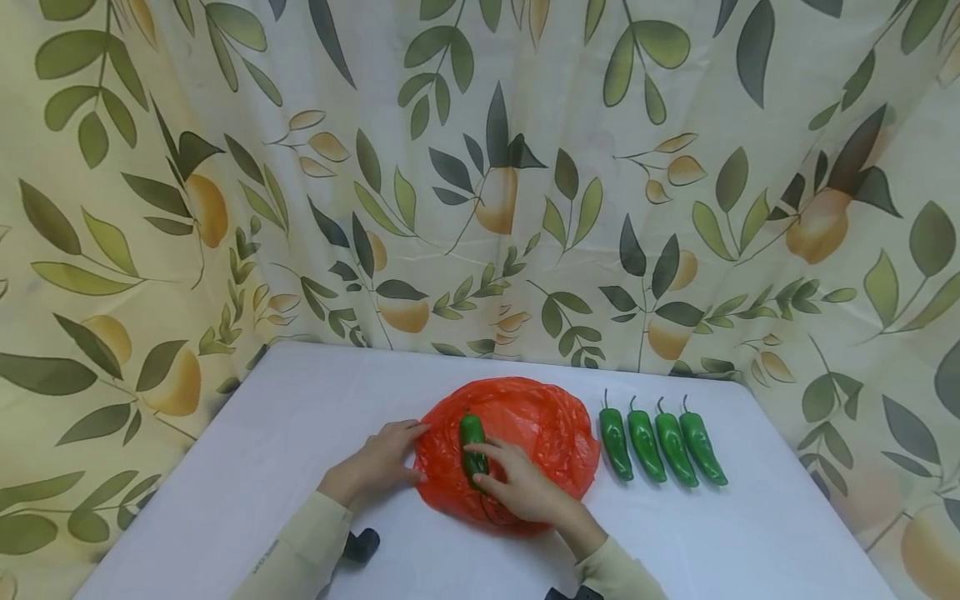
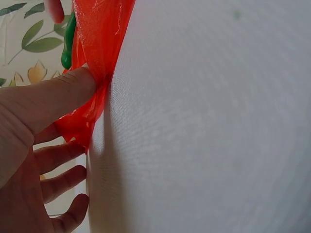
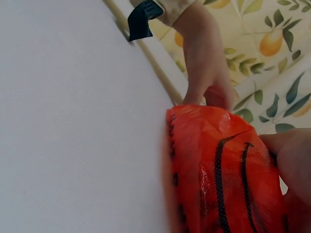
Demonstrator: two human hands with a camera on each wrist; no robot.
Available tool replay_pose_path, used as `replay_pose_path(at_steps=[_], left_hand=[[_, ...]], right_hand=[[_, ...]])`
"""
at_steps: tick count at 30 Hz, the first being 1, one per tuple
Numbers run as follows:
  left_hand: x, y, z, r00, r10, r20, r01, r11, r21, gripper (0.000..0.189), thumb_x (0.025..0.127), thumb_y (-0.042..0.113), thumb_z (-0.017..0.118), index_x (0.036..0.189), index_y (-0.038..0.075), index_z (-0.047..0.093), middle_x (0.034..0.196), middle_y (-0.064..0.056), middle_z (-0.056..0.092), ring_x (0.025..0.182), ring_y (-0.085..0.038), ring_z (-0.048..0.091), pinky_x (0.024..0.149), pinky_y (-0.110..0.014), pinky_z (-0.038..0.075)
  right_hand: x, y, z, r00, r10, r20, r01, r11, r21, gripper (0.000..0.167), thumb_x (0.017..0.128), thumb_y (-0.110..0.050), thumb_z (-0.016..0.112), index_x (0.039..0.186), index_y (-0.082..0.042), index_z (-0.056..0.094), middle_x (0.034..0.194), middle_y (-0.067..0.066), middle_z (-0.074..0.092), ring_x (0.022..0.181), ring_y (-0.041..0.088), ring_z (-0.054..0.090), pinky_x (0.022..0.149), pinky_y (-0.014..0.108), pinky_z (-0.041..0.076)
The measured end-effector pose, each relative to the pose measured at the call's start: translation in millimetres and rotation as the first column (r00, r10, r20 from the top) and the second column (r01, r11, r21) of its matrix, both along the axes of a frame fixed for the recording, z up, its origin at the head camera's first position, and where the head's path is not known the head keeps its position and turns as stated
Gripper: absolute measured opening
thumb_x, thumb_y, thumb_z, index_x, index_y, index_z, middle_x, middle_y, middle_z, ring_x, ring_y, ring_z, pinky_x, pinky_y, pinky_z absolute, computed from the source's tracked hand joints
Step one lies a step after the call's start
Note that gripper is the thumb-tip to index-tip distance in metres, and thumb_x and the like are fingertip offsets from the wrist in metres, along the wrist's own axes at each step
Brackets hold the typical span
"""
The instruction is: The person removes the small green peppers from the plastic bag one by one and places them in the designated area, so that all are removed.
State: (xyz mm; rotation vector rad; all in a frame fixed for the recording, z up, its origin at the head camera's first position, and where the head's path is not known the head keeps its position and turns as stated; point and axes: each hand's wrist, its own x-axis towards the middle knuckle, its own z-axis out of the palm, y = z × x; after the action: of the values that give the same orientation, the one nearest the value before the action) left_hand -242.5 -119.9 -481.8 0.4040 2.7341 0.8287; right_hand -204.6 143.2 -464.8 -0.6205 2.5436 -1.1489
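A crumpled red plastic bag (image 1: pixel 555 417) lies on the table, with a green chili pepper (image 1: pixel 472 429) on top of its left half. My right hand (image 1: pixel 521 487) holds that pepper, thumb and fingers around its lower part. At the bag's left edge, my left hand (image 1: pixel 382 458) grips the plastic. The left wrist view shows its thumb (image 2: pixel 73 87) on the bag and the other fingers bent near the table surface. In the right wrist view the bag (image 3: pixel 228 160) hides the pepper and most of the right fingers.
Several green peppers (image 1: pixel 644 446) lie side by side in a row to the right of the bag. The white table (image 1: pixel 315 392) ends at a leaf-and-fruit patterned curtain (image 1: pixel 480 250) behind and at both sides. Black fittings (image 1: pixel 363 546) are near the wrists.
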Motion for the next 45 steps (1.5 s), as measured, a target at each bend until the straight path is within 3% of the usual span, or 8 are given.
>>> replay_pose_path(at_steps=[8, 17, 23, 28, 33, 37, 41, 45], left_hand=[[-0.5, 0.3, 0.5, 1.0, -0.002, -0.008, 0.002, 1.0, -0.005, 0.08, 0.081, 0.03, 0.084, 0.152, 0.019, 0.048, 0.158, -0.01, 0.044, 0.147, -0.036, 0.038, 0.113, -0.071, 0.034], [0.4, 0.1, 0.3, 1.0, 0.006, -0.005, -0.006, 1.0, -0.005, 0.08, 0.081, 0.029, 0.085, 0.151, 0.019, 0.048, 0.158, -0.01, 0.044, 0.147, -0.036, 0.038, 0.111, -0.071, 0.038], [1.5, 1.4, 2.0, 1.0, 0.013, 0.001, -0.013, 1.0, -0.004, 0.081, 0.08, 0.029, 0.085, 0.151, 0.019, 0.048, 0.157, -0.009, 0.045, 0.146, -0.036, 0.039, 0.109, -0.07, 0.04], [2.4, 1.3, 1.6, 1.0, 0.015, 0.007, -0.015, 1.0, 0.003, 0.08, 0.081, 0.03, 0.084, 0.151, 0.019, 0.048, 0.158, -0.009, 0.043, 0.147, -0.035, 0.037, 0.111, -0.071, 0.037], [2.5, 0.7, 0.3, 1.0, 0.016, 0.002, -0.016, 1.0, 0.004, 0.08, 0.081, 0.03, 0.084, 0.151, 0.019, 0.048, 0.158, -0.009, 0.043, 0.147, -0.035, 0.037, 0.112, -0.07, 0.037], [2.1, 0.4, -0.6, 1.0, 0.018, 0.002, -0.018, 1.0, 0.009, 0.081, 0.08, 0.03, 0.085, 0.151, 0.02, 0.048, 0.157, -0.008, 0.044, 0.146, -0.034, 0.038, 0.111, -0.07, 0.038], [2.7, 0.0, -1.0, 1.0, 0.025, 0.002, -0.025, 1.0, 0.014, 0.081, 0.08, 0.03, 0.085, 0.152, 0.021, 0.048, 0.157, -0.006, 0.045, 0.146, -0.033, 0.039, 0.111, -0.069, 0.039], [3.8, 0.4, -0.4, 1.0, 0.029, 0.002, -0.029, 0.999, 0.017, 0.081, 0.08, 0.03, 0.085, 0.151, 0.022, 0.048, 0.156, -0.005, 0.045, 0.145, -0.033, 0.039, 0.111, -0.069, 0.04]], right_hand=[[0.7, -1, -5.2, 1.0, 0.009, 0.028, -0.009, 1.0, 0.011, 0.048, 0.1, -0.033, 0.063, 0.147, -0.026, 0.053, 0.146, 0.011, 0.052, 0.132, 0.034, 0.045, 0.099, 0.065, 0.051], [2.0, -5, -7.8, 1.0, 0.015, -0.002, -0.015, 0.998, 0.061, 0.053, 0.098, -0.031, 0.065, 0.149, -0.029, 0.051, 0.143, 0.008, 0.056, 0.131, 0.032, 0.048, 0.098, 0.061, 0.054], [-0.8, -3, -8.8, 1.0, 0.012, -0.01, -0.012, 1.0, 0.001, 0.049, 0.099, -0.028, 0.064, 0.147, -0.022, 0.053, 0.142, 0.007, 0.058, 0.131, 0.03, 0.052, 0.1, 0.058, 0.055], [-2.6, 3, -2.4, 0.999, -0.04, -0.009, 0.04, 0.998, -0.043, 0.037, 0.099, -0.023, 0.064, 0.136, -0.017, 0.06, 0.134, 0.008, 0.063, 0.122, 0.028, 0.059, 0.098, 0.057, 0.056], [-5.9, 13, 6.1, 0.99, -0.122, -0.077, 0.117, 0.991, -0.072, 0.02, 0.099, -0.012, 0.064, 0.118, -0.017, 0.064, 0.127, 0.008, 0.065, 0.119, 0.028, 0.059, 0.102, 0.057, 0.054], [-10.0, 22, 11.4, 0.975, -0.19, -0.118, 0.176, 0.977, -0.12, 0.02, 0.098, -0.003, 0.061, 0.111, -0.018, 0.064, 0.128, 0.009, 0.064, 0.123, 0.031, 0.057, 0.103, 0.057, 0.053], [-14.0, 30, 18.2, 0.955, -0.266, -0.129, 0.238, 0.951, -0.199, 0.038, 0.098, 0.002, 0.058, 0.13, -0.019, 0.054, 0.137, 0.015, 0.057, 0.125, 0.036, 0.057, 0.101, 0.057, 0.054], [-16.4, 39, 27.5, 0.954, -0.29, -0.081, 0.255, 0.921, -0.295, 0.063, 0.101, 0.001, 0.054, 0.154, -0.024, 0.031, 0.144, 0.021, 0.048, 0.128, 0.038, 0.055, 0.102, 0.054, 0.054]])
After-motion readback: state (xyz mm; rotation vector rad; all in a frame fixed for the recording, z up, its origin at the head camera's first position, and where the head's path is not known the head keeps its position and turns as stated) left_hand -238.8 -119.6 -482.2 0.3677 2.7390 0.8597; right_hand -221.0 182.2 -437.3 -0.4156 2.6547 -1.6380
